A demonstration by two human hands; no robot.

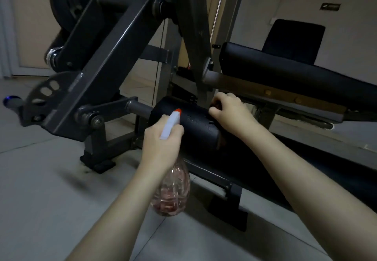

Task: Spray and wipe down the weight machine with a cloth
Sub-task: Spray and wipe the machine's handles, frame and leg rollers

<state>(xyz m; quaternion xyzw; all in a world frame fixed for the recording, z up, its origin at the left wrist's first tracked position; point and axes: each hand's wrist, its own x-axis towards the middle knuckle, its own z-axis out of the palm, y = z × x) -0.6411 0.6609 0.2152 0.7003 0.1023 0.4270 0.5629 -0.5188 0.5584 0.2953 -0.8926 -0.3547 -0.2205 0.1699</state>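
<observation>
My left hand (pixel 163 138) was closed around the neck of the spray bottle (pixel 173 189), fingers wrapped at the trigger; the white spray head with its orange nozzle tip (pixel 177 110) pointed up and away from me at the black roller pad (pixel 189 122). The clear bottle body hung below my wrist, above the pale tiled floor (pixel 51 189), with reddish contents showing through it.

My right hand (pixel 230 111) lay on the far end of the same roller pad, fingers curled down against its surface. A small dark patch showed beneath the fingertips; I could not tell whether this was the cloth or part of the pad, so what that hand held remained uncertain to me.

The roller pad sat on a grey steel shaft (pixel 138 107) projecting from the weight machine frame (pixel 114 56), whose angled dark beams rose to the upper left, where a black weight plate (pixel 63 5) was mounted. To the right of the pad, a long black upholstered bench pad (pixel 285 71) ran away from me on a grey rail (pixel 275 101). A second dark padded seat (pixel 293 40) stood behind it against the light wall. The machine's black foot (pixel 98 162) rested on the floor at lower left of the pad.
</observation>
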